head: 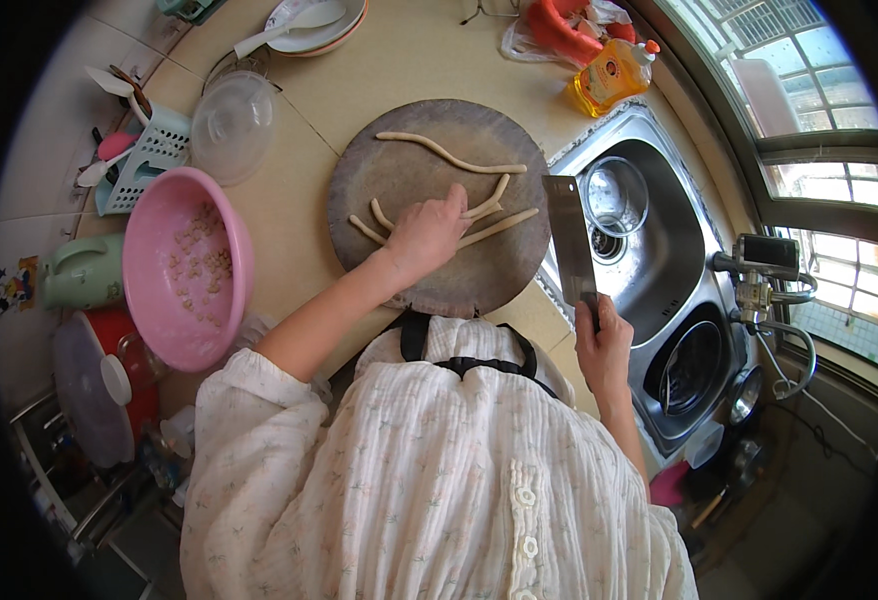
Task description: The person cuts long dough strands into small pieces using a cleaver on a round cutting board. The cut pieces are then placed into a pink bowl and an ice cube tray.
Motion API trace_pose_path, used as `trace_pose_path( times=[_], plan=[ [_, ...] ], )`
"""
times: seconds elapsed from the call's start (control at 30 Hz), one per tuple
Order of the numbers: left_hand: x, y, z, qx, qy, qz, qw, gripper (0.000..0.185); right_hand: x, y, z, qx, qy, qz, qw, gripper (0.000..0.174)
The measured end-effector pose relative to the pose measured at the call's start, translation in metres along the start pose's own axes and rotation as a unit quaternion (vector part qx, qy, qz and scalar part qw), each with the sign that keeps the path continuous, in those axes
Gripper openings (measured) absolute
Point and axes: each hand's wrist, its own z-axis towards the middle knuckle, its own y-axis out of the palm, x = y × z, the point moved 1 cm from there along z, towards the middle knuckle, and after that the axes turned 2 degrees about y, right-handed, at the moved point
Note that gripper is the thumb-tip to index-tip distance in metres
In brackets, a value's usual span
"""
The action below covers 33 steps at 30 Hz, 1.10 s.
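Observation:
A round wooden chopping board (pixel 439 289) lies on the counter in front of me. Across its far part runs a thin, bent dough strip (pixel 450 154). Nearer to me, my left hand (pixel 428 232) rests over more dough strips, covering their middles. The ends of a forked strip (pixel 493 201) and of a longer strip (pixel 510 222) show to the right of the fingers. Whether the fingers pinch any dough is hidden. My right hand (pixel 605 337) grips the handle of a cleaver (pixel 572 232), whose blade is held off the board's right edge, beside the sink.
To the left, a pink plastic basin (pixel 240 300) contains many small dough pieces (pixel 206 262). Beyond it stand a clear plastic lid (pixel 233 124) and a utensil rack (pixel 150 161). At right are the steel sink (pixel 679 262), a glass bowl (pixel 615 195) inside it, and a dish soap bottle (pixel 608 79).

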Motion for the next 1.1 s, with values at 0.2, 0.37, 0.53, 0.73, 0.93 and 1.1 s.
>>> trace_pose_path(
  times=[0.2, 0.37, 0.53, 0.73, 0.93, 1.1],
  plan=[
    [-0.005, 0.007, -0.009, 0.11, 0.124, 0.098, 0.981, 0.029, 0.003, 0.002, 0.002, 0.007, -0.029, 0.008, 1.0, 0.014],
    [0.014, -0.011, -0.018, -0.01, 0.024, 0.071, 0.997, 0.038, 0.01, 0.003, 0.001, 0.001, -0.008, 0.028, 1.0, 0.014],
    [-0.01, -0.022, 0.011, 0.155, 0.141, 0.035, 0.977, 0.037, 0.002, 0.001, 0.008, 0.013, -0.052, 0.003, 0.999, 0.013],
    [-0.067, -0.047, 0.054, 0.141, 0.212, 0.177, 0.951, 0.02, -0.018, 0.002, 0.037, 0.015, -0.081, 0.013, 0.997, 0.013],
    [-0.063, -0.058, 0.013, 0.067, -0.046, 0.171, 0.982, 0.025, -0.042, 0.016, 0.076, 0.011, -0.129, -0.015, 0.991, 0.017],
    [-0.044, -0.032, 0.042, 0.208, 0.141, 0.157, 0.955, 0.031, -0.061, 0.046, 0.112, -0.004, -0.118, -0.002, 0.993, 0.02]
  ],
)
